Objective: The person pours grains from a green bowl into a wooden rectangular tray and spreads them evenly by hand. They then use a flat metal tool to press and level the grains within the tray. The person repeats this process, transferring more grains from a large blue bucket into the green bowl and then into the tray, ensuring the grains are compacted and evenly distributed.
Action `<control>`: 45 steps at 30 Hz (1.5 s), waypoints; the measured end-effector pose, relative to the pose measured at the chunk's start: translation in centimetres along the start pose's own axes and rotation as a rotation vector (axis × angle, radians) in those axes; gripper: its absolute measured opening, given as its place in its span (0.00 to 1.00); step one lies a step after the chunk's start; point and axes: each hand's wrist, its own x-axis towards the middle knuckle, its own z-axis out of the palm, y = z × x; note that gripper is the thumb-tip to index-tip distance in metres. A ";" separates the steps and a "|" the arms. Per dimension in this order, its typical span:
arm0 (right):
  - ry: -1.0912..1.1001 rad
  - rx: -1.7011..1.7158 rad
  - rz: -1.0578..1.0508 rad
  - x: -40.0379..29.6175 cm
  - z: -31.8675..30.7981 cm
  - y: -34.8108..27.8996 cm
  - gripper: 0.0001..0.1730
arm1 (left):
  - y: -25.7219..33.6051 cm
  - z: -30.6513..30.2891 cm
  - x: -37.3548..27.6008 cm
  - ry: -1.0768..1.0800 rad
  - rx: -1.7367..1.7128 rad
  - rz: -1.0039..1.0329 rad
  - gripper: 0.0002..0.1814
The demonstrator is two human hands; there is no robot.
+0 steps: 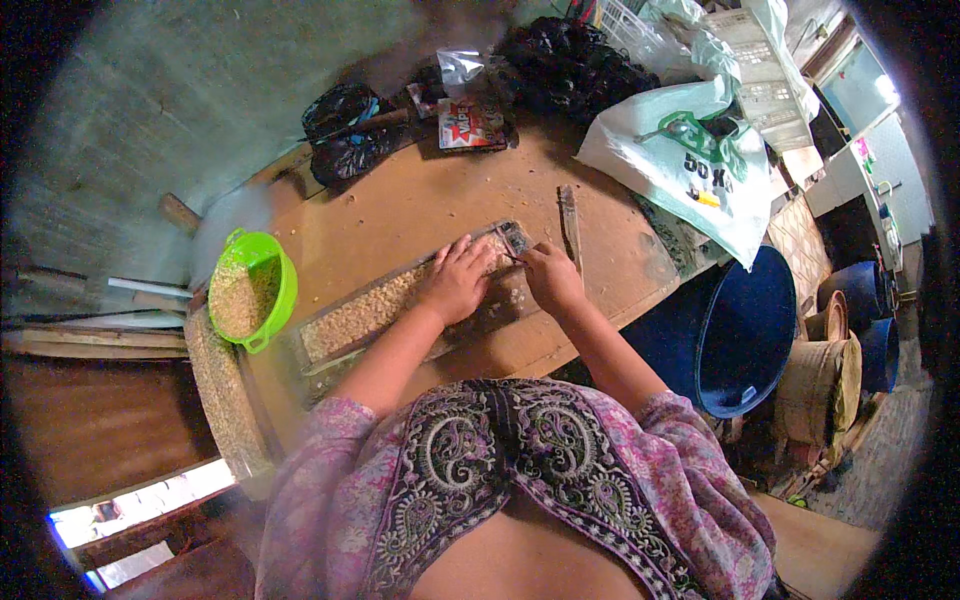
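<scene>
A long narrow tray (367, 319) filled with pale yellow crumbly pieces lies slantwise on the wooden table (420, 191). My left hand (456, 281) lies flat, fingers spread, on the pieces near the tray's upper right end. Just right of it, my right hand (551, 276) is closed around a small thin dark tool (516, 259), whose tip is at the tray's end. What the tool is cannot be told. A bright green plastic basket (285, 300) holding more of the pale pieces stands at the table's left edge.
A wooden stick (568, 225) lies beyond my right hand. Black plastic bags (349, 154), a printed packet (471, 124) and a white woven sack (637, 146) lie along the far side. A large blue barrel (709, 330) stands at the right, near a woven basket (814, 382).
</scene>
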 end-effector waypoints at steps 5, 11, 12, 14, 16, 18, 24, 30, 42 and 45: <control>0.183 0.154 -0.012 -0.6 -1.4 0.4 0.07 | 1.1 -1.0 0.4 -0.002 0.050 -0.003 0.25; 0.172 0.158 -0.056 -0.8 -0.7 -0.4 0.07 | 0.4 -0.7 -0.7 0.155 -0.087 0.083 0.20; 0.151 0.153 -0.080 -0.6 -0.3 -0.7 0.07 | -0.3 -1.0 -1.3 0.207 -0.145 0.117 0.19; 0.093 0.141 -0.089 -0.4 0.0 -1.7 0.07 | -1.1 -1.5 -3.1 0.331 -0.196 0.019 0.18; 0.045 0.147 -0.074 -0.4 0.5 -2.3 0.07 | -1.7 -2.1 -5.1 0.362 -0.169 -0.062 0.19; 0.016 0.123 -0.053 -0.5 0.9 -2.6 0.07 | -2.2 -2.9 -6.8 0.301 -0.062 -0.124 0.22; -0.038 0.097 -0.027 -1.0 1.7 -2.7 0.09 | -2.5 -4.0 -11.1 0.059 0.153 -0.370 0.38; -0.012 0.145 -0.124 -0.8 1.9 -5.4 0.10 | -2.2 -4.8 -13.3 0.034 0.224 -0.403 0.41; -0.107 0.068 -0.154 -0.6 3.9 -5.6 0.10 | -2.2 -4.5 -13.3 -0.007 0.230 -0.402 0.43; 0.097 0.207 -0.067 -1.0 1.7 -4.2 0.09 | -1.3 -4.7 -11.8 -0.007 0.208 -0.334 0.42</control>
